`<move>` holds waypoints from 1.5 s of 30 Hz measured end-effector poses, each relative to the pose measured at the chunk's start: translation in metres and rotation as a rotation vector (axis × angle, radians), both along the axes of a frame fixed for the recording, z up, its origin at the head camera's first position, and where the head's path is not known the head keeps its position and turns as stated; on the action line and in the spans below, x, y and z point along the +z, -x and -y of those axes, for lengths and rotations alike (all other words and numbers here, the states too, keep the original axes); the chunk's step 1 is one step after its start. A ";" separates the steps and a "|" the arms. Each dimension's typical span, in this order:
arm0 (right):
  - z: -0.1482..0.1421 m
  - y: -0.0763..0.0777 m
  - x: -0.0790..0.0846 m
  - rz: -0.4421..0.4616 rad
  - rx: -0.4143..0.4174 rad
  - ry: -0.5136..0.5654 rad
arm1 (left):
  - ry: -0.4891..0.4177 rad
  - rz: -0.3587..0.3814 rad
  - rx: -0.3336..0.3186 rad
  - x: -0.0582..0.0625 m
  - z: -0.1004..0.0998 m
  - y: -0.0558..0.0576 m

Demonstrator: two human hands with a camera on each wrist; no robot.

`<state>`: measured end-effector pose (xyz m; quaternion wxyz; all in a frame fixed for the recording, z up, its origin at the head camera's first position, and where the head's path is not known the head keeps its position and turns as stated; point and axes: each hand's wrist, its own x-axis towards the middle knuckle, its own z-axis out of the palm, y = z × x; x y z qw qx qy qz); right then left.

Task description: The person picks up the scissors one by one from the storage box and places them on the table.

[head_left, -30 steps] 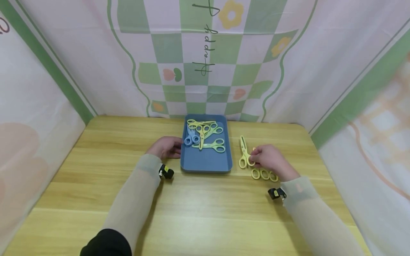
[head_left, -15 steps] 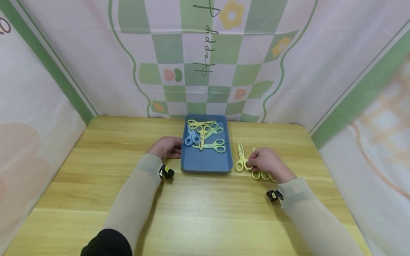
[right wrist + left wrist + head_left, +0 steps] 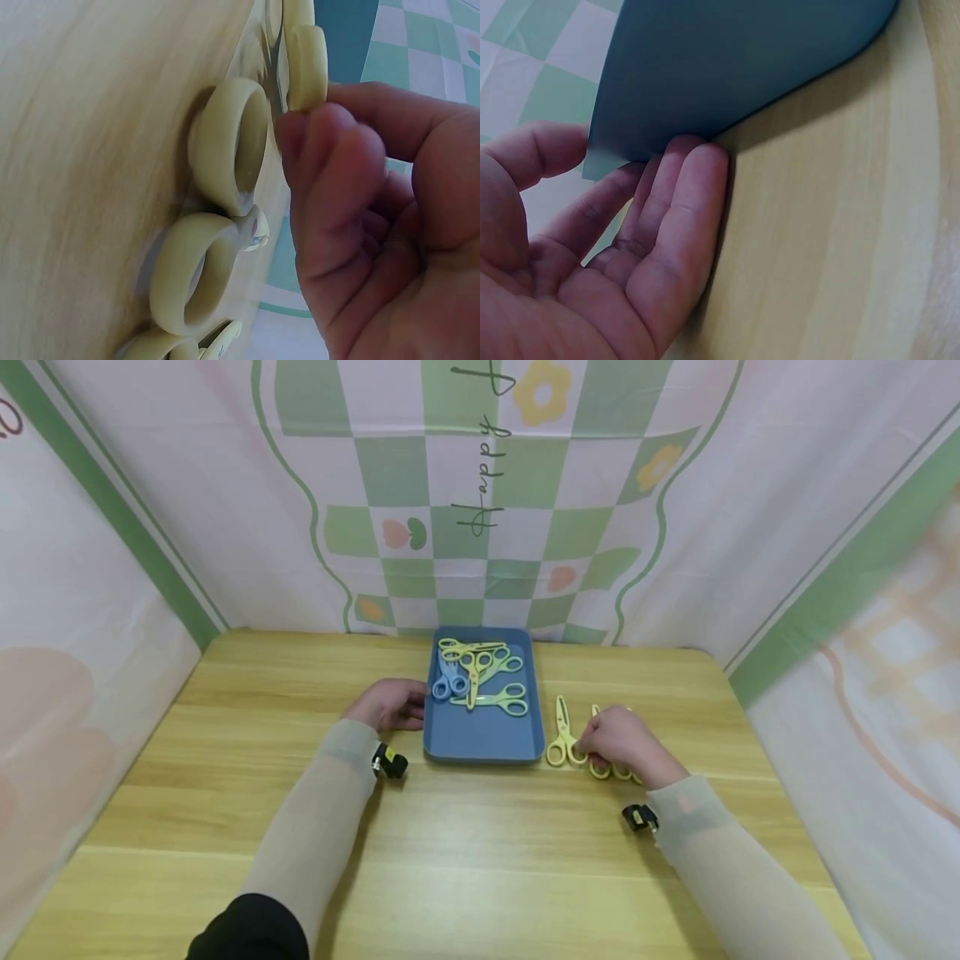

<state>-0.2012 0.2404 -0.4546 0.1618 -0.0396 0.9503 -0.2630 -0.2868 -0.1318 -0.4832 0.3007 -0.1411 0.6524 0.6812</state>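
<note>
My right hand (image 3: 626, 743) pinches one handle loop of a pair of yellow scissors (image 3: 560, 739), whose blades point away from me, just right of the blue tray. That loop (image 3: 307, 71) shows between thumb and fingers in the right wrist view. More yellow scissors (image 3: 225, 150) lie on the table below this hand, which hides much of them in the head view. My left hand (image 3: 390, 703) touches the left side of the tray (image 3: 480, 745). In the left wrist view, its thumb meets the rim and its lightly bent fingers (image 3: 694, 187) rest along the outer wall.
Several scissors lie jumbled in the tray's back half: yellow scissors (image 3: 473, 681), green scissors (image 3: 506, 700) and blue scissors (image 3: 448, 683). A patterned cloth (image 3: 517, 485) hangs behind the wooden table (image 3: 465, 860), with more cloth on both sides.
My right hand has drawn the yellow scissors toward me and a little left, closer to the tray, and turned them slightly. The left hand and the tray have stayed in place.
</note>
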 end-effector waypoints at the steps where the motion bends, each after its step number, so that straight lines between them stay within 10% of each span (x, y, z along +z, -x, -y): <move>1: 0.000 0.000 0.000 0.000 -0.004 -0.005 | 0.004 0.001 0.001 0.001 0.000 0.000; 45: 0.002 0.000 -0.008 0.013 0.035 -0.038 | 0.008 0.008 0.006 -0.001 0.001 0.002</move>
